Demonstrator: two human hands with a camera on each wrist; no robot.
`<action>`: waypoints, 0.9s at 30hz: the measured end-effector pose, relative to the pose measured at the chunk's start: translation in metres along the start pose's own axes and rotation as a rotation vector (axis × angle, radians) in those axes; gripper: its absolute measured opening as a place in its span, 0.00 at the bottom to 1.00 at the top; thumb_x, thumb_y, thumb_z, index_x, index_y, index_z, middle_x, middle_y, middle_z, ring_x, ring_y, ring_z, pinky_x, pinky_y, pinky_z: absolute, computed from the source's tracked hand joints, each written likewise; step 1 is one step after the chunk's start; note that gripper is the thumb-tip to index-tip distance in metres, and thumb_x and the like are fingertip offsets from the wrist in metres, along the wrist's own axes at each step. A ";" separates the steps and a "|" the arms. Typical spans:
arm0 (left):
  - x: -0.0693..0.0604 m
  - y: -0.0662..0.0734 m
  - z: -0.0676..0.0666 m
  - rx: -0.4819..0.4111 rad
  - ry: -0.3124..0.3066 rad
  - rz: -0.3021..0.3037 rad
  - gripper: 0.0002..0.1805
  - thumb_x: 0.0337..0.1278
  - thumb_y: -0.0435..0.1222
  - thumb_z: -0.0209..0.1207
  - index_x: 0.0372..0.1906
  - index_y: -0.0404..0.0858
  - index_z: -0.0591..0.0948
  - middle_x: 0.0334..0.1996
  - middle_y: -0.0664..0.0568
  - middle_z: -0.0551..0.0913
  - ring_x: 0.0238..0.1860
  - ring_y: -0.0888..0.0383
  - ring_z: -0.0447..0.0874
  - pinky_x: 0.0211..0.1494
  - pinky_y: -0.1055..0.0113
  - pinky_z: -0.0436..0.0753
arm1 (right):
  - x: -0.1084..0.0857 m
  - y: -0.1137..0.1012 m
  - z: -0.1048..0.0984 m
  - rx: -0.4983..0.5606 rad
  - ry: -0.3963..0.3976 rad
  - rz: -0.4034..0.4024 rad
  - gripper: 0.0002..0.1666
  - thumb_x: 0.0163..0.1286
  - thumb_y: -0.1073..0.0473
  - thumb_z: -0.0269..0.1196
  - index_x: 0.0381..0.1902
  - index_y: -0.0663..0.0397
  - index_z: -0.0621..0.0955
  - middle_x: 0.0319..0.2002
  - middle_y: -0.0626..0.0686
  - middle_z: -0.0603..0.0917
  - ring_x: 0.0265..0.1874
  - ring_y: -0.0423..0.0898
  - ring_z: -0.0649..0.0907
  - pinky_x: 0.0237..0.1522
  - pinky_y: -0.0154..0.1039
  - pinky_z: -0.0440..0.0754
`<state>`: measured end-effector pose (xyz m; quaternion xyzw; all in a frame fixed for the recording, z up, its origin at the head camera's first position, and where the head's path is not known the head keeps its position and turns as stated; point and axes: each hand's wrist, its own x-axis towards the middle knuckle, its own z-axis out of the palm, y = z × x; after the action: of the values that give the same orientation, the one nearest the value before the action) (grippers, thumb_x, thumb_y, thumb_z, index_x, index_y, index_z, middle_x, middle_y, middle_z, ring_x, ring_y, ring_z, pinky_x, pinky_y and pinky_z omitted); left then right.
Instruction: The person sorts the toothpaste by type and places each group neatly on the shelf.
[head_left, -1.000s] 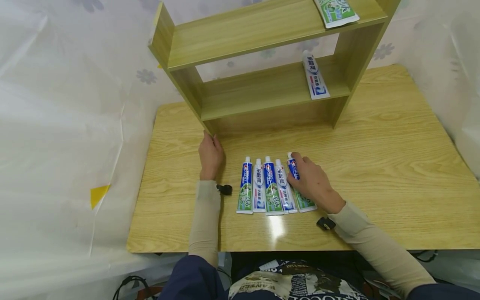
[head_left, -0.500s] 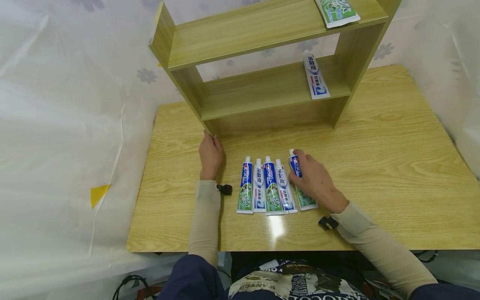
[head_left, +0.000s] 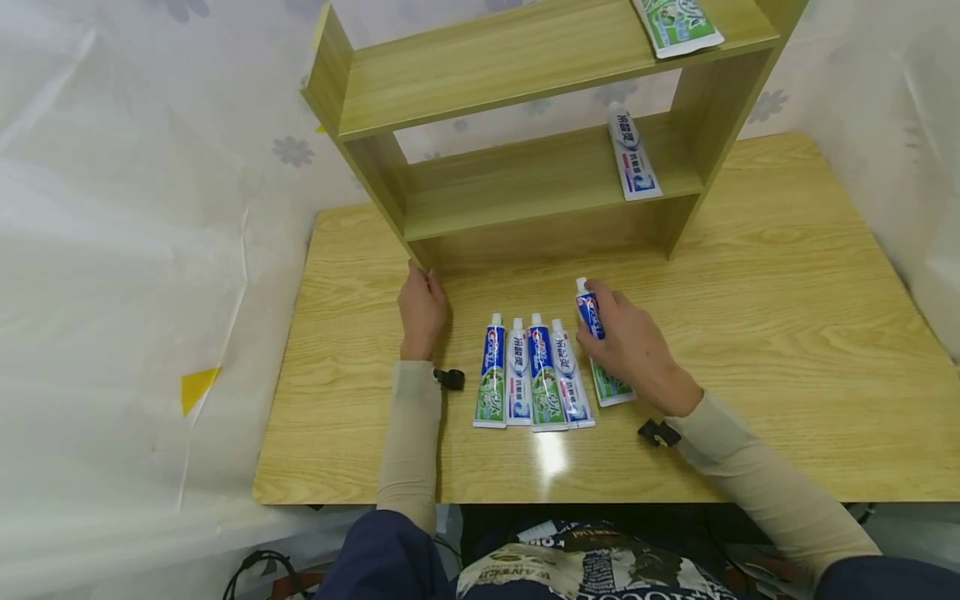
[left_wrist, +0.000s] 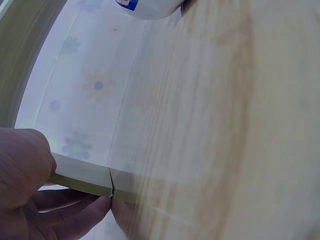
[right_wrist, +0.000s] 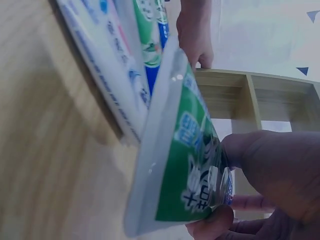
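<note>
Toothpaste tube [head_left: 612, 386] in the right hand [head_left: 634, 350], beside four tubes [head_left: 542, 375] on the counter [head_left: 810, 333].
Right forearm [head_left: 772, 487] slants inward, fingers pinching the tube; left hand [head_left: 422, 311] grips the shelf unit's [head_left: 495, 190] lower corner, arm [head_left: 410, 437] extended forward.

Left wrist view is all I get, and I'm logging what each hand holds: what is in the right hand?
Observer: The right hand grips a blue-and-green toothpaste tube.
Operator: Are there more tubes on the table?
Observer: Yes, four more toothpaste tubes lie in a row on it, between the left hand and the right hand.
Operator: And on the wooden shelf unit?
Observer: Two tubes show there: a green-and-white tube, cut off by the picture edge, on the upper shelf, and a white-and-blue tube on the shelf below.
</note>
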<state>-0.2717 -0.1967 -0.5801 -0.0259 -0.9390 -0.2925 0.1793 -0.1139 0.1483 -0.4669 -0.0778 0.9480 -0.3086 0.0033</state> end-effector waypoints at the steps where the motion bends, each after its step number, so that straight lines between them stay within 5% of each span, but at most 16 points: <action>1: 0.000 0.000 0.000 0.001 0.000 0.000 0.22 0.90 0.46 0.41 0.60 0.33 0.76 0.36 0.37 0.86 0.37 0.37 0.90 0.41 0.41 0.86 | 0.001 -0.001 -0.002 -0.003 0.011 -0.011 0.39 0.79 0.58 0.63 0.82 0.63 0.64 0.55 0.72 0.84 0.42 0.63 0.90 0.40 0.56 0.91; 7: -0.001 0.002 -0.001 0.010 0.008 0.004 0.22 0.91 0.46 0.41 0.59 0.32 0.75 0.36 0.36 0.86 0.37 0.36 0.89 0.42 0.40 0.86 | 0.009 -0.012 -0.018 -0.013 0.076 -0.070 0.38 0.78 0.59 0.63 0.81 0.64 0.66 0.50 0.69 0.86 0.30 0.55 0.86 0.28 0.47 0.86; 13: -0.002 0.003 -0.001 0.020 0.008 0.008 0.23 0.91 0.47 0.40 0.59 0.32 0.75 0.34 0.37 0.85 0.36 0.37 0.89 0.40 0.41 0.86 | 0.016 -0.024 -0.032 -0.018 0.115 -0.100 0.39 0.78 0.59 0.64 0.80 0.62 0.65 0.46 0.66 0.86 0.30 0.55 0.86 0.26 0.46 0.86; 27: -0.003 0.009 -0.007 -0.044 -0.027 -0.037 0.21 0.90 0.45 0.44 0.59 0.31 0.76 0.35 0.36 0.85 0.36 0.37 0.88 0.40 0.43 0.84 | 0.033 -0.050 -0.061 0.000 0.236 -0.178 0.38 0.78 0.60 0.65 0.79 0.64 0.67 0.55 0.69 0.85 0.43 0.62 0.89 0.41 0.57 0.92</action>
<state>-0.2653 -0.1928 -0.5705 -0.0163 -0.9349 -0.3161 0.1605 -0.1428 0.1395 -0.3866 -0.1249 0.9311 -0.3147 -0.1356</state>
